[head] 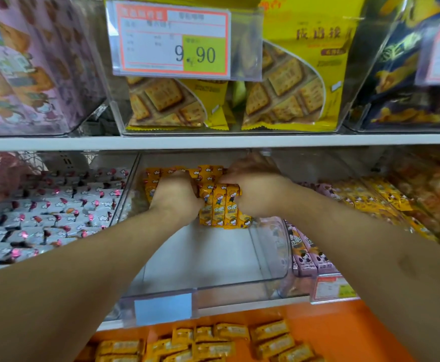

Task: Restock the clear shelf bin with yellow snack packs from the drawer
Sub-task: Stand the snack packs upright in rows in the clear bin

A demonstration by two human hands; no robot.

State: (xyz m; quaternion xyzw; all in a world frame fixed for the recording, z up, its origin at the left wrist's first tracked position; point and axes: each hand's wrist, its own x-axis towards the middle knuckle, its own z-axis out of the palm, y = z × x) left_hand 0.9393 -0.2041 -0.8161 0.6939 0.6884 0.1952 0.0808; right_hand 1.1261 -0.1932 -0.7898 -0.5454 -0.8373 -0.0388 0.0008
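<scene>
Shelf (213,142) edge runs across at 12 o'clock, low over the clear bin (239,283). Bin floor is bare from its front wall back to the hands. Orange drawer (331,320) at 6 o'clock holds loose yellow packs (271,338). Left hand (174,197) and right hand (255,192), fingers curled, clamp a row of yellow snack packs (220,205) upright against more packs at the bin's back. White packs (52,215) at 9 o'clock, pink packs (307,254) at 3 o'clock.
</scene>
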